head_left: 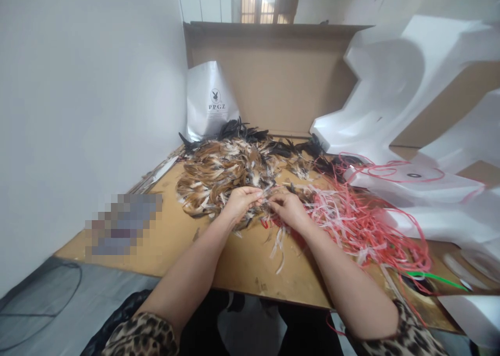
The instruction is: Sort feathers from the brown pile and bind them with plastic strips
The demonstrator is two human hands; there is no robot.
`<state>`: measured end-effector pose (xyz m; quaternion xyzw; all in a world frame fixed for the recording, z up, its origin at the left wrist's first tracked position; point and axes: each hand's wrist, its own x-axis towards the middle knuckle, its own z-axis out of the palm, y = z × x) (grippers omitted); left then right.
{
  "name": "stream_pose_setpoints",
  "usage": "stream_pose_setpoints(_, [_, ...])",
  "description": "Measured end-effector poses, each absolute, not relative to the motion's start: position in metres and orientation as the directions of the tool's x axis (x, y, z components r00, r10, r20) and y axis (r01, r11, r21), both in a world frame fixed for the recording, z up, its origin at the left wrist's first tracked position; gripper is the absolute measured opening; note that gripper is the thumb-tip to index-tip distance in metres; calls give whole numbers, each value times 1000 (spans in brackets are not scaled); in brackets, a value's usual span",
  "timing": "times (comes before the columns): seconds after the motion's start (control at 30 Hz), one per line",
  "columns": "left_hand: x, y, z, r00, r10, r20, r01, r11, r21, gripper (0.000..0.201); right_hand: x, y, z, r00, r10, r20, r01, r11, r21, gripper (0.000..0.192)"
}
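Pinching a small bunch of feathers (264, 193) between them, the left hand (241, 202) and right hand (288, 208) meet fingertip to fingertip over the table (242, 265), the feather pile (226, 175) lying just beyond, red strips (359, 226) rightward.

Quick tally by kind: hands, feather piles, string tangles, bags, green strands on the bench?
Hands: 2, left hand and right hand, both pinching feathers
Feather pile: 1
Red and white string tangle: 1
White bag: 1
Green strand: 1
Total: 6
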<state>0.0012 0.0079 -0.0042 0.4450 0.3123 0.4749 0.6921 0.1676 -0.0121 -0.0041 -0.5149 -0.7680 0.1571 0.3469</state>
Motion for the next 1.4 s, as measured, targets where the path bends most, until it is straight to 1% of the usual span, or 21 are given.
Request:
stream_pose_setpoints(0.13, [3,7,-5,354,935,-4,-282,110,953,28,176,-14,6,-202,906,372,568,418,-709,11])
stream_pose_setpoints(0.27, [5,4,-2,358,934,18,-203,59,977,27,175,-17,13,-197,929,312,469,369,-802,13])
stream_pose_setpoints(0.37, [8,1,0,340,940,12,-142,39,989,25,171,-20,17,-199,932,304,460,362,-811,14])
stream_pose_setpoints(0.53, [10,0,-4,361,932,31,-61,-10,998,26,165,-23,19,-165,922,351,487,386,-784,16])
stream_pose_setpoints(0.63, [11,-1,-6,355,933,62,-46,-49,998,26,164,-23,19,-174,904,390,445,426,-788,17])
stream_pose_setpoints(0.7, [10,-2,-5,342,937,75,-55,-60,997,27,165,-22,20,-184,899,396,385,437,-813,17])
stream_pose_setpoints(0.8, [8,-3,0,336,939,70,-84,-44,995,27,170,-21,20,-153,933,325,304,358,-883,16])
stream_pose_setpoints(0.9, [6,-2,3,343,938,58,-121,-17,993,26,175,-20,18,-134,954,270,282,297,-912,22])
stream_pose_setpoints(0.97, [6,-2,4,356,933,54,-140,-4,990,26,176,-20,16,-171,944,282,282,321,-904,24])
stream_pose_setpoints(1.03, [5,-1,4,370,927,53,-146,2,989,26,175,-19,16,-201,922,329,307,379,-873,23])
stream_pose_setpoints(1.17, [5,-2,5,390,920,43,-136,11,991,25,170,-19,16,-214,863,457,403,504,-763,11])
stream_pose_setpoints(1.27, [5,-2,5,386,922,32,-132,20,991,25,169,-21,18,-198,849,490,466,521,-715,10])
stream_pose_setpoints(1.4, [4,0,4,376,926,30,-148,28,989,24,172,-24,22,-168,853,494,509,505,-697,11])
